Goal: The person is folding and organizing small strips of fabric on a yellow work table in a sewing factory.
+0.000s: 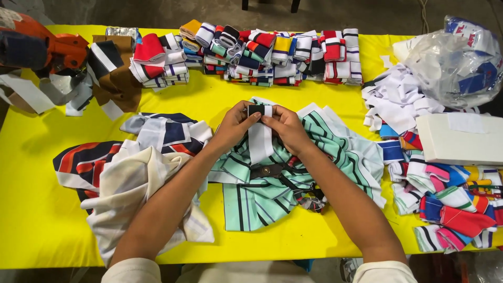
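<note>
Two hands meet at the middle of the yellow counter (31, 173): my left hand (234, 127) and right hand (285, 126) both pinch the folded top of a white-and-black ribbed collar strip (260, 137), fingers closed tight on it. The strip hangs down over a mint-green striped fabric pile (272, 188) just beneath. Folded striped collars (272, 52) line the far edge; a navy, red and cream fabric heap (131, 173) lies left.

bare yellow table (31, 209) at near-left, folded band stacks (272, 52) blocking far edge, white box (461, 139) at right
</note>
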